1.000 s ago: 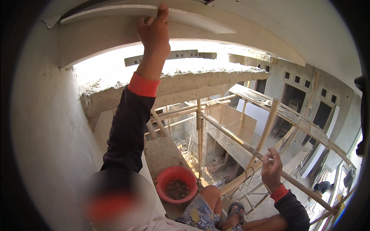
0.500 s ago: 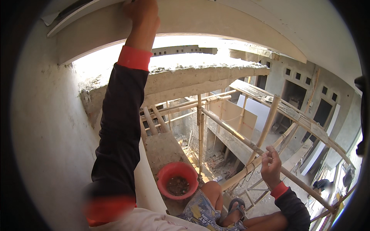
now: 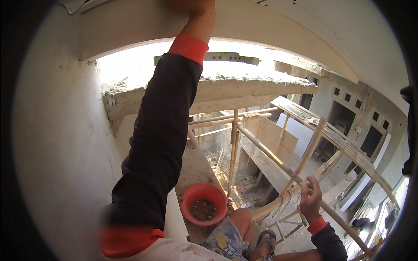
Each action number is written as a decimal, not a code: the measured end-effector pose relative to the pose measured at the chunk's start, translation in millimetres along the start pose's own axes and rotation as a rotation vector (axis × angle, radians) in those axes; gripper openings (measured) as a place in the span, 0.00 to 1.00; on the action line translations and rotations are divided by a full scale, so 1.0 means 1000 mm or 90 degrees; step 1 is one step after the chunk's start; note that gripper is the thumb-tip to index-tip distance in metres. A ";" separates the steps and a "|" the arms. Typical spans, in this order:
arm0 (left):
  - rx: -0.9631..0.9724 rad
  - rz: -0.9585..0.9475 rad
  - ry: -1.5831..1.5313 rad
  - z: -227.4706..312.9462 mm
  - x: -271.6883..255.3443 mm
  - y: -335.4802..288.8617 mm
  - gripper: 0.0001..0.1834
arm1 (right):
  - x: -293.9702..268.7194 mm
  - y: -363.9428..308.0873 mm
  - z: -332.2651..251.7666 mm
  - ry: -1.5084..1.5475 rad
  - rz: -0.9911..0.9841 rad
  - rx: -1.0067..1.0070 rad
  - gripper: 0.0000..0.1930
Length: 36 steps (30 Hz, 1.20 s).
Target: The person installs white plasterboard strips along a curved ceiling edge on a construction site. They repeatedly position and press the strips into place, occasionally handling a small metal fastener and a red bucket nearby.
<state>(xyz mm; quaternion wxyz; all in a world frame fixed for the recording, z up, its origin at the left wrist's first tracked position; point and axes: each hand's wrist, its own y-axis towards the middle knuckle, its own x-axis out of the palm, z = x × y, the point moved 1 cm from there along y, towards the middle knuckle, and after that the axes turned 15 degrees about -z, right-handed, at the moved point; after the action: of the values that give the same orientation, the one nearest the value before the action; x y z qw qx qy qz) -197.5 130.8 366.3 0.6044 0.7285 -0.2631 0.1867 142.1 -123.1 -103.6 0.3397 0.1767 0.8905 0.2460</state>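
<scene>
My left arm reaches far up in front of me. At the top edge my left hand (image 3: 193, 6) is close to the pale face of an overhead beam (image 3: 130, 28); it is blurred and cut off, so its fingers and anything in them are hidden. Low on the right, my right hand (image 3: 310, 198) is raised with curled fingers and nothing visible in them. It appears in front of a slanting bamboo pole (image 3: 270, 154); whether it touches the pole I cannot tell.
A red plastic basin (image 3: 185, 204) with dark, wet-looking material stands beside my bent leg on a narrow ledge (image 3: 196, 167). Bamboo scaffolding (image 3: 234, 148) rises over a drop with rubble below. A plastered wall (image 3: 56, 143) lies to the left. Another person (image 3: 361, 224) is below at the right.
My left hand has moved right along the beam and further out of the top of the view. The surroundings have shifted slightly right. My right hand keeps its curled pose.
</scene>
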 end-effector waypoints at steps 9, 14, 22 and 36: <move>-0.010 0.081 0.303 -0.006 0.025 -0.015 0.29 | 0.001 -0.001 0.000 0.003 -0.025 0.024 0.21; 0.031 0.090 0.252 -0.004 0.037 -0.021 0.25 | 0.002 -0.003 0.002 0.025 -0.052 0.055 0.24; 0.003 -0.006 0.180 0.007 0.038 -0.034 0.21 | 0.002 0.000 0.011 0.058 -0.050 0.033 0.20; 0.181 -0.105 0.248 -0.012 0.011 -0.039 0.24 | 0.010 0.008 0.002 -0.025 -0.072 0.089 0.24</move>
<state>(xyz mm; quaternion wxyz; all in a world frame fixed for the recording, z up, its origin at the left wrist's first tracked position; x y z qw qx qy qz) -164.2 146.2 345.0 0.5481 0.7754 -0.0524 0.3091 137.7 -111.3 -106.2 0.3570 0.1546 0.9072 0.1599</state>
